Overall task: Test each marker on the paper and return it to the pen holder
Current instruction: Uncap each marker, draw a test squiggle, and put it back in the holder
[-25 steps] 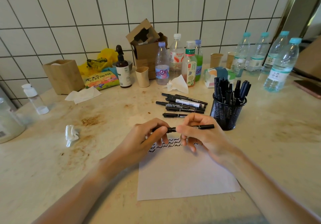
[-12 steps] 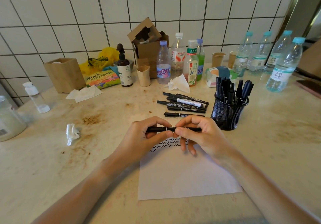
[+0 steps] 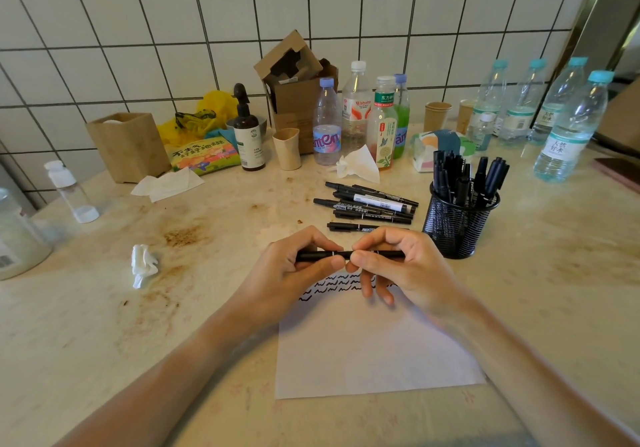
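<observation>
Nearest to the person lay the paper (image 3: 374, 349), flat on the table (image 3: 104, 325), with rows of black wavy test lines along its far edge, partly hidden under the hands. Just above these lines both hands held one black marker (image 3: 341, 255) level, from left to right. The left hand (image 3: 294, 270) had its thumb and curled fingers pinched round the left end. The right hand (image 3: 398, 266) pinched the right part between thumb and forefinger, and its other fingers hung loosely bent toward the paper. The marker seemed closed, with the cap on, though the fingers covered the joint in part.

Such a marker was probably light and stiff, with a smooth plastic barrel that could slip a little. I judged the best hold to be on the middle of the barrel, not on the cap, which could pull off.

Beyond the hands several more loose markers (image 3: 367, 204) lay side by side on the table. Just to their right stood the pen holder (image 3: 457, 228), a black mesh cup already holding many markers upright. It looked light and could tip if pushed from the side.
</observation>
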